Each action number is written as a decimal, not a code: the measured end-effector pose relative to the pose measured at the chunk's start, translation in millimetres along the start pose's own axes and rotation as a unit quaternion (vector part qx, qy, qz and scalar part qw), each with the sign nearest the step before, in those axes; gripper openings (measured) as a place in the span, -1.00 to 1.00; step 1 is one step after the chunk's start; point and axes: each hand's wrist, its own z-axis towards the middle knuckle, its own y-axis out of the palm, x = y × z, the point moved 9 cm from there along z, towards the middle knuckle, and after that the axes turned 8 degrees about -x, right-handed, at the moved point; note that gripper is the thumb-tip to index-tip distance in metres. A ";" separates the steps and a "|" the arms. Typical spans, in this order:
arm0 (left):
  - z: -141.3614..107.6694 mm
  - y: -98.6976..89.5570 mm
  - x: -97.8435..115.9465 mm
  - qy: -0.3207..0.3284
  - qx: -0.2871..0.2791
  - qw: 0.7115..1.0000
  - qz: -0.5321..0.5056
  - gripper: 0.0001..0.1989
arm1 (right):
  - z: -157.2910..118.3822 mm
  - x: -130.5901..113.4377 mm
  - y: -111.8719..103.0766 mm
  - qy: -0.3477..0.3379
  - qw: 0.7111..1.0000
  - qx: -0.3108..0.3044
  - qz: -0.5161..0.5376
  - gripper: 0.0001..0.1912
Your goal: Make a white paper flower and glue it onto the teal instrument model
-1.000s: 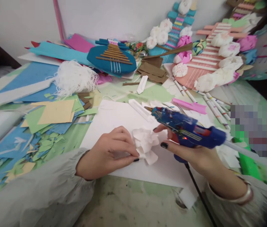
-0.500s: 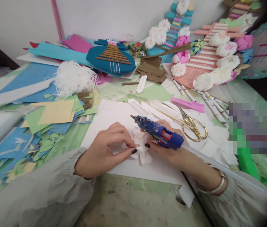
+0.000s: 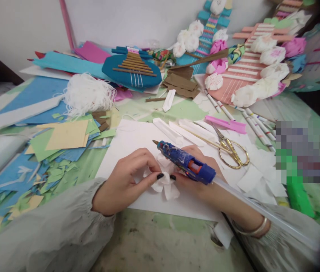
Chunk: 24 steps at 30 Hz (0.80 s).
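Observation:
A white paper flower (image 3: pixel 171 191) with several petals is between my hands, just above a white sheet (image 3: pixel 141 204). My left hand (image 3: pixel 128 179) is closed, its thumb and index finger pinching the flower near the middle. Cradled in my right hand (image 3: pixel 202 190) is a blue hot glue gun (image 3: pixel 177 156), its nozzle pointing to the upper left and a long clear glue stick (image 3: pixel 250 201) running out of its back. The right thumb also presses the flower's centre from the right. The gun hides most of my right fingers and part of the flower.
Gold-handled scissors (image 3: pixel 229 149) and folded white paper strips (image 3: pixel 167 128) lie beyond my right hand. Paper scraps (image 3: pixel 55 175) and white string (image 3: pixel 89 94) cover the left. Behind stand a blue paper instrument (image 3: pixel 131 73), a pink one (image 3: pixel 242 79), and markers (image 3: pixel 257 128).
My right hand and the glue gun have shifted slightly left and down. My thumbs have come closer together at the flower's centre, and the flower has turned a little.

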 end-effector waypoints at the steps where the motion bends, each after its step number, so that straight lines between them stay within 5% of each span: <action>1: 0.0 0.5 -0.4 -0.004 0.000 1.000 -0.001 -0.92 | -0.3 -1.2 -0.1 -0.003 1.000 0.000 -0.002 -0.77; 24: -0.5 6.1 -7.3 -0.063 0.038 0.997 -0.025 -0.89 | -5.7 2.3 10.5 0.042 0.997 -0.011 0.068 -0.72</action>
